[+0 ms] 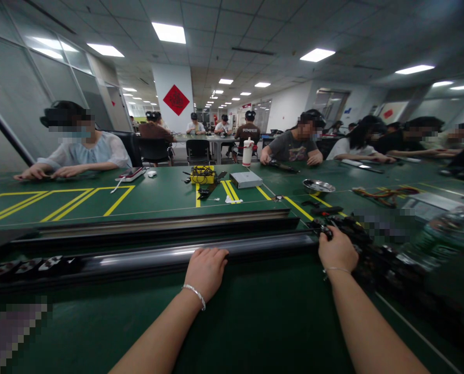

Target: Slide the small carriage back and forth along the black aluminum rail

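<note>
A long, glossy black rail [146, 259] lies across the green table in front of me. My left hand [206, 272] is closed over its near side, fingers together and curled on top. At the rail's right end, my right hand [338, 250] pinches a small black part [326, 234]; its exact kind is unclear. Whether that part touches the rail cannot be made out. Beyond the rail lies a second dark channel-shaped piece [169, 224]. Several dark parts with light metallic faces [49, 263] sit in line at the rail's left end.
Many black parts [395, 280] crowd the table at right, by a plastic bottle [446, 236]. Farther back are a metal bowl [318, 186], a grey box [246, 179], a yellow container with cables [203, 175] and a white bottle [248, 152]. Co-workers sit across the table.
</note>
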A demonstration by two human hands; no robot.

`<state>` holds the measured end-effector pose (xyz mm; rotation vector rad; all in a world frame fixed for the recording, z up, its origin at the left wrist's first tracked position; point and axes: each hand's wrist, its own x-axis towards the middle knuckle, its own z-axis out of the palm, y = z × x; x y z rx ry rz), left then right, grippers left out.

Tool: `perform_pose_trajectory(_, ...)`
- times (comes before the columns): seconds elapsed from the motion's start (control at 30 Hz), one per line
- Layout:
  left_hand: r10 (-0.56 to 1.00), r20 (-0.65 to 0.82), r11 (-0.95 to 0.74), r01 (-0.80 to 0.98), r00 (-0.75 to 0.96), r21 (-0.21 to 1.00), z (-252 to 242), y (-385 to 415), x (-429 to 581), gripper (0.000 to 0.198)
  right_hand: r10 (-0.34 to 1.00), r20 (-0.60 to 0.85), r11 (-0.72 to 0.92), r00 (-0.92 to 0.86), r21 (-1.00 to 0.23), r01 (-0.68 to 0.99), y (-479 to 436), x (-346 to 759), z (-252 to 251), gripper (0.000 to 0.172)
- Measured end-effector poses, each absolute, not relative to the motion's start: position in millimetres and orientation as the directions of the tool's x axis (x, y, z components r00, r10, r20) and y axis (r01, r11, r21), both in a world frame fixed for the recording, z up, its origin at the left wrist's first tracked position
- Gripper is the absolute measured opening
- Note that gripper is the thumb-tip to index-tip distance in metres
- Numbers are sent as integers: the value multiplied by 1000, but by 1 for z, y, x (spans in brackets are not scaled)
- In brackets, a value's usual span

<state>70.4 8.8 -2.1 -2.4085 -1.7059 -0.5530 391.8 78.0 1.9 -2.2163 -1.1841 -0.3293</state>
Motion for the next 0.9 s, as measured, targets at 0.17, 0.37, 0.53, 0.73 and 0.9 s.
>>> perform_pose_trajectory(0.17,885,359,-353,930,296,103,-2,7,70,19,626,486,-430,609,-437,790,76,399,1,35)
perform_pose_trajectory(0.37,885,357,-354,930,298,101,0,5,71,19,590,480,-434,650,-490,756,76,407,-2,36)
perform_pose_trajectory(0.53,884,360,-355,929,298,103,0,5,71,19,534,518,-422,668,-521,742,78,406,-5,35)
perform_pose_trajectory(0.73,887,356,-353,929,293,113,0,5,71,20,482,615,-390,624,-487,781,78,406,-8,33)
perform_pose_trajectory(0.9,895,338,-345,931,290,117,2,4,71,22,470,619,-438,629,-455,776,76,404,-5,32)
